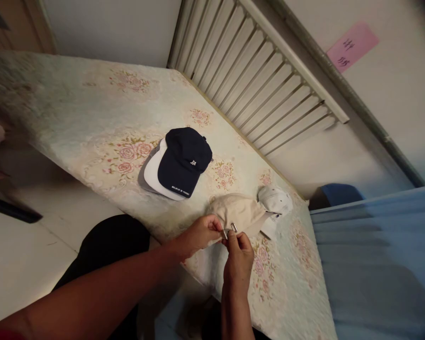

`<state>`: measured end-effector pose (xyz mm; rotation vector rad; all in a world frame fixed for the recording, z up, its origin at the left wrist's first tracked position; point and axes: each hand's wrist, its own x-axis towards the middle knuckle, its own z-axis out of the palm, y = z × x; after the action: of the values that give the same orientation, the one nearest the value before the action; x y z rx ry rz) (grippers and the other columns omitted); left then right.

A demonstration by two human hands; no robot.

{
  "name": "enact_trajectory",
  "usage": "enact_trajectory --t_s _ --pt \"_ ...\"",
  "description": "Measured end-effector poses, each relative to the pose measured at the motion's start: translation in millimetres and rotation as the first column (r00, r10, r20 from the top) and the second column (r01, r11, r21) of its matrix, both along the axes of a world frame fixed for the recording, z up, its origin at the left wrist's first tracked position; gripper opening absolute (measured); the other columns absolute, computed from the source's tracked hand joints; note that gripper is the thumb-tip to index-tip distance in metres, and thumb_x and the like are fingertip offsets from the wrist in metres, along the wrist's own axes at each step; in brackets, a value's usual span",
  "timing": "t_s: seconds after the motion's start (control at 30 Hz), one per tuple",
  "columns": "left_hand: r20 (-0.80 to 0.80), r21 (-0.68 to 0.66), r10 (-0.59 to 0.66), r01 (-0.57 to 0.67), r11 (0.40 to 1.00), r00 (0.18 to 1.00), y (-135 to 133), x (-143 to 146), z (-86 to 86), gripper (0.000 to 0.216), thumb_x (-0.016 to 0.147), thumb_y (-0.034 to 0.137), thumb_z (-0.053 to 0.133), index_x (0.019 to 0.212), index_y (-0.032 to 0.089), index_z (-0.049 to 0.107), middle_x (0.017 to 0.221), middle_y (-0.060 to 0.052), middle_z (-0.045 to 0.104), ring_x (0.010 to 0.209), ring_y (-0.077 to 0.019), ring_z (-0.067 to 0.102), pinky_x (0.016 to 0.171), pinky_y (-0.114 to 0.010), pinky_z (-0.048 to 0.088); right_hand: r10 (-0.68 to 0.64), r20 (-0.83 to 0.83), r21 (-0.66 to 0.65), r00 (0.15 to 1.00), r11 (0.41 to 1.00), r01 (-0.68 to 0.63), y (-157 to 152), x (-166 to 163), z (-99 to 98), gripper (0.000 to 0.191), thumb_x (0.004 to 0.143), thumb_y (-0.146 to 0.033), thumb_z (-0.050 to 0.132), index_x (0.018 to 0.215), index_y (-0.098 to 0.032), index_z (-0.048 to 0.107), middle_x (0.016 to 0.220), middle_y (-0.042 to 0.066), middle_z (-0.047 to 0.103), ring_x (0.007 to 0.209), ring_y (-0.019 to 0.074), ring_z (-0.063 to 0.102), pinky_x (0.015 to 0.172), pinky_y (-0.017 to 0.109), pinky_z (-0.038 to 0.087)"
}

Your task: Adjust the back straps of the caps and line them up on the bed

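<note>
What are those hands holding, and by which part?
The beige cap, by its fastening near the metal buckle, between the left hand and right hand; the exact grip is hidden.

The head view looks forward and steeply down from above the worktop. The left hand and right hand lie near, below frame centre. The view is rolled: the radiator slants across the upper right; floor shows lower left.
</note>
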<state>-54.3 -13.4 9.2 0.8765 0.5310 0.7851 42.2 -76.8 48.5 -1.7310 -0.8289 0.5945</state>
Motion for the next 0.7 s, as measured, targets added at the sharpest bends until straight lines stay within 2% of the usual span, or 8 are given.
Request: enact_trajectory --t_s 0.13,0.3,0.5,0.7 --pt "0.060 -0.035 0.044 -0.042 0.999 0.997 0.3 1.0 -2.6 0.017 0.067 0.020 0.066 0.076 0.017 0.052 0.066 0.002 0.055 0.062 -0.0114 0.054 0.057 -0.023 0.036 0.001 0.010 -0.001 1.000 1.000 -0.001 0.6 -2.8 0.4 0.029 0.076 -0.042 0.062 0.061 -0.018 0.055 0.058 -0.005 0.054 0.058 0.0109 0.046 0.058 0.023 0.037" --pt "0.086 -0.011 0.024 -0.023 1.000 0.996 1.1 0.3 -1.7 0.016 0.068 0.020 0.065 0.077 0.017 0.052 0.067 0.002 0.056 0.064 -0.0120 0.056 0.060 -0.024 0.039 -0.006 0.015 0.002 1.000 1.000 0.006 1.1 -2.4 0.6 0.029 0.077 -0.042 0.061 0.061 -0.018 0.056 0.058 -0.005 0.056 0.058 0.0112 0.048 0.059 0.024 0.038" --pt "-0.015 0.087 0.014 -0.013 0.996 1.000 -1.0 2.7 -3.9 0.013 0.073 0.024 0.061 0.074 0.017 0.051 0.066 0.001 0.056 0.063 -0.0121 0.056 0.057 -0.024 0.040 -0.003 -0.016 -0.004 1.000 1.000 0.003 -0.7 -1.5 -0.4 0.029 0.076 -0.042 0.063 0.062 -0.018 0.056 0.056 -0.005 0.056 0.055 0.0103 0.047 0.056 0.023 0.037" --pt "0.089 0.024 0.006 -0.008 1.000 0.996 -1.6 5.3 -6.5 0.016 0.073 0.023 0.062 0.074 0.017 0.048 0.063 0.002 0.057 0.058 -0.0108 0.056 0.054 -0.022 0.038 0.013 -0.054 0.020 0.998 1.000 -0.012 0.7 -0.7 -0.4 0.029 0.075 -0.043 0.064 0.062 -0.018 0.057 0.057 -0.004 0.060 0.055 0.0123 0.054 0.057 0.024 0.041"
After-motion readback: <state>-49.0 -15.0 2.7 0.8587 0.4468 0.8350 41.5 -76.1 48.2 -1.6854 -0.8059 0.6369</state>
